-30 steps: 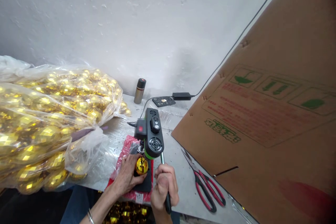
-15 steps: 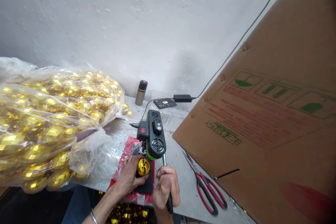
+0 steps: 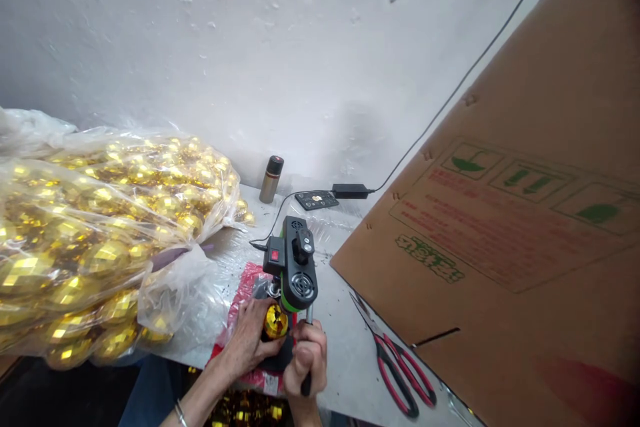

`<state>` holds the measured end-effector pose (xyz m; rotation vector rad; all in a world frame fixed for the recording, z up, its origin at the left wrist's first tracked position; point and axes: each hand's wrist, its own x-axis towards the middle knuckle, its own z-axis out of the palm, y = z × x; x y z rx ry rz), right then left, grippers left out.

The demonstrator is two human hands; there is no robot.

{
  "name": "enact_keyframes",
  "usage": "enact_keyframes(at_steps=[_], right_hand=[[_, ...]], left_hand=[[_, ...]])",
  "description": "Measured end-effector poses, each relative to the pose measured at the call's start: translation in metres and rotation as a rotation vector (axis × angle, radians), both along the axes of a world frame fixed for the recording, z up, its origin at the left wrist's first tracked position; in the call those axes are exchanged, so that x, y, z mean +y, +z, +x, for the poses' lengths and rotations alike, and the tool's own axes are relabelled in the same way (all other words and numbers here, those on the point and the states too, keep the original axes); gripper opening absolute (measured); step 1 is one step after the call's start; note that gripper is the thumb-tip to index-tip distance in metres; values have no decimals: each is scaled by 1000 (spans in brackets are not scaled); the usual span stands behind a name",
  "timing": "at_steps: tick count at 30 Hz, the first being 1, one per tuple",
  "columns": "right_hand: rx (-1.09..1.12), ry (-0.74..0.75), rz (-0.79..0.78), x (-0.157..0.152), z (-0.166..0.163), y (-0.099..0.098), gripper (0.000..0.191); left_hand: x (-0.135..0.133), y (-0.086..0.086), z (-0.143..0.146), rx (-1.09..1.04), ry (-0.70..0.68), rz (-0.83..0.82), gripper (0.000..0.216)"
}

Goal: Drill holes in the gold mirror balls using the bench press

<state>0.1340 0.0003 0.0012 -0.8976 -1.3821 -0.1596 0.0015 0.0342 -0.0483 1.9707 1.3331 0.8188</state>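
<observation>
A small gold mirrored ball (image 3: 275, 321) sits under the head of a black and green bench drill (image 3: 299, 263). Fingers and thumb of my left hand (image 3: 251, 337) close around the ball's left and near sides, holding it over the dark base. My right hand (image 3: 306, 357) is wrapped around the machine's lever handle (image 3: 307, 383), whose metal rod (image 3: 310, 313) runs up to the drill's right side. The spot where the tool meets the ball is hidden by the drill head. Red plastic wrap (image 3: 245, 287) lies under the base.
On the left lies a clear bag of gold balls (image 3: 110, 247). Red-handled scissors (image 3: 395, 367) rest beside a large cardboard box (image 3: 500, 213) on the right. Behind the drill are a bottle (image 3: 271, 180), a dark flat pad (image 3: 316, 199) and a power adapter (image 3: 350, 191). More gold balls (image 3: 245, 408) show below the table edge.
My right hand has swung the lever handle slightly left and toward the drill. The left hand still holds the ball in place. The whole view has shifted slightly.
</observation>
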Motion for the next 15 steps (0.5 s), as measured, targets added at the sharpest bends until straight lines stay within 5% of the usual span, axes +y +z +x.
enact_keyframes(at_steps=[4, 10, 15], right_hand=[[-74, 42, -3, -3, 6, 22, 41], [38, 56, -243, -15, 3, 104, 34], [86, 51, -217, -12, -2, 117, 39]], left_hand=[[2, 1, 1, -4, 7, 5, 53], [-6, -1, -7, -14, -6, 63, 58], [-43, -39, -24, 16, -60, 214, 71]])
